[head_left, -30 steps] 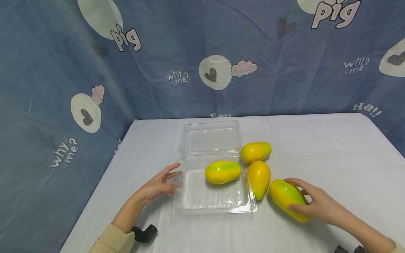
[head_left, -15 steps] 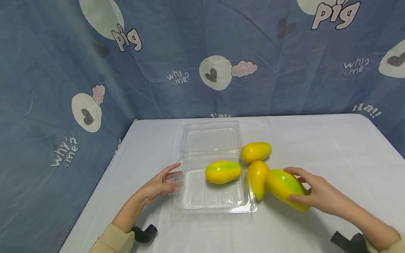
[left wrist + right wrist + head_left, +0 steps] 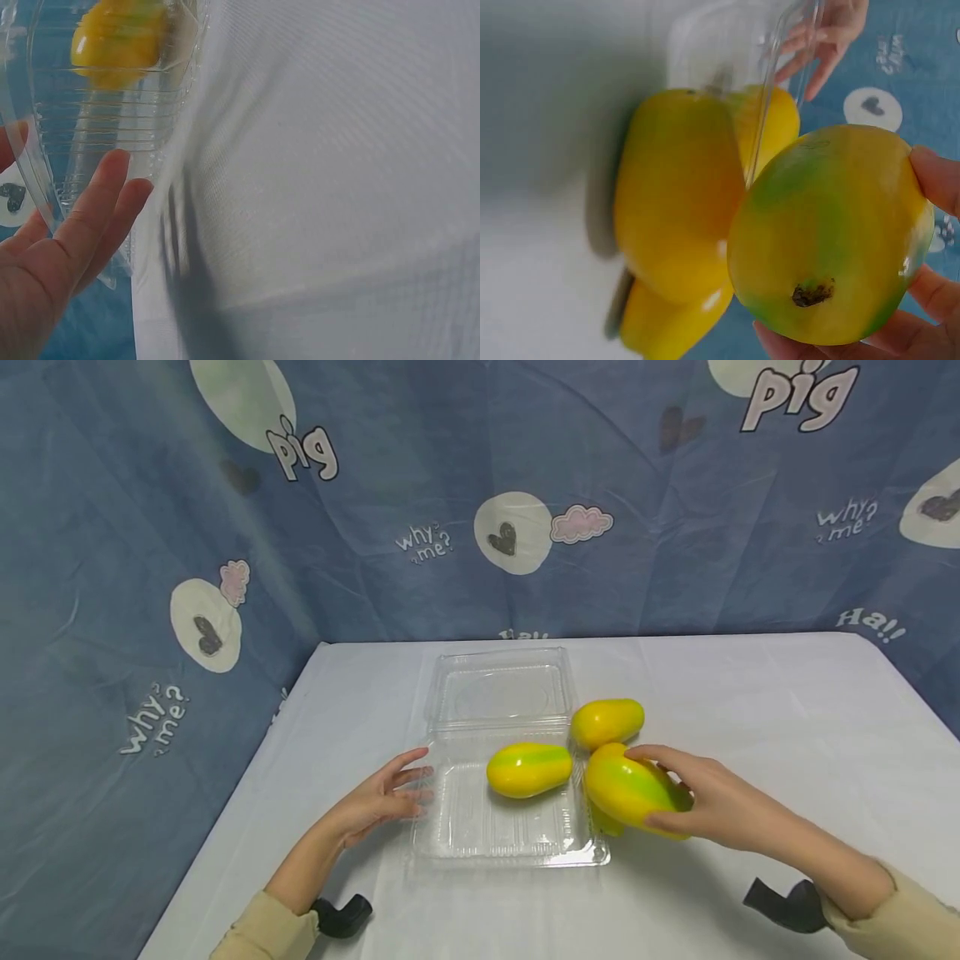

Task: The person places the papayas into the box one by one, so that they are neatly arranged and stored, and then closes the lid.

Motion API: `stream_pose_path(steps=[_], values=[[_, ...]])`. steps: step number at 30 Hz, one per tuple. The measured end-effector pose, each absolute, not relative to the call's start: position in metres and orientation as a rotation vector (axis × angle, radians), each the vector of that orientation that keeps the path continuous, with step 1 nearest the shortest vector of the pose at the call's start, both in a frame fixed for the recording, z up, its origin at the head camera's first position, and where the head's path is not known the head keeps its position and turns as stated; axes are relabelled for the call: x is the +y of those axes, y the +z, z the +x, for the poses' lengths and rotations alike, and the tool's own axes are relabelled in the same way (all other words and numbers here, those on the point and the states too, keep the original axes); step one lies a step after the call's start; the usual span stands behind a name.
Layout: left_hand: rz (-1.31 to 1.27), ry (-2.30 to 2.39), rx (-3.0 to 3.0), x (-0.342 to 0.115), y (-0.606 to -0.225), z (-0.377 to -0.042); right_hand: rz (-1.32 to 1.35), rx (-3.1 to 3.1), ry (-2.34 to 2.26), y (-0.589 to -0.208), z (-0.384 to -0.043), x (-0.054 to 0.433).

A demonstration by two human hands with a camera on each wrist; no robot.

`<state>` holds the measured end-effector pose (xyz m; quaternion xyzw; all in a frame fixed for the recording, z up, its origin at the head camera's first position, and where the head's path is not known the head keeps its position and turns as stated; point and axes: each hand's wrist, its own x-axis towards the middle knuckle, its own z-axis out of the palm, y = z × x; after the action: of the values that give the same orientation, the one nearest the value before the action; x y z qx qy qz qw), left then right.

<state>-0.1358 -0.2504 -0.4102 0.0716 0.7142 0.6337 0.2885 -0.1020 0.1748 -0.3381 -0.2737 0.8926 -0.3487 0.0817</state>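
Observation:
My right hand (image 3: 708, 793) grips a yellow-green papaya (image 3: 626, 787) from its right side. In the right wrist view the held papaya (image 3: 829, 232) shows a dark stem scar, with fingers curled round it. Below and behind it, a second papaya (image 3: 607, 827) is mostly hidden beside the container. Another yellow papaya (image 3: 607, 722) lies at the container's right back corner. One papaya (image 3: 528, 770) sits inside the clear plastic clamshell container (image 3: 465, 839). My left hand (image 3: 378, 802) is at the container's left rim, fingers spread and relaxed, as the left wrist view also shows for this hand (image 3: 82, 232).
The container's lid (image 3: 502, 689) lies open toward the back of the white-covered table (image 3: 780, 710). A blue printed cloth (image 3: 660, 560) hangs behind and at the left. Black wrist mounts (image 3: 343, 916) sit below both forearms.
My right hand has lifted its papaya and carried it left and slightly away from me, so it now overlaps the papaya beside the container. The left hand has stayed in place.

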Motion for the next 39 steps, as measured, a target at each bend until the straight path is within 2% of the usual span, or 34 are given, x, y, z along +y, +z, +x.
stream_pose_path(steps=[29, 39], values=[[0.21, 1.678, 1.935, -0.25, -0.41, -0.135, -1.232, 2.634, -0.717, -0.34, -0.108, 0.109], [0.213, 1.677, 1.933, -0.25, -0.409, -0.135, -1.215, 2.61, -0.692, -0.347, -0.109, 0.097]])
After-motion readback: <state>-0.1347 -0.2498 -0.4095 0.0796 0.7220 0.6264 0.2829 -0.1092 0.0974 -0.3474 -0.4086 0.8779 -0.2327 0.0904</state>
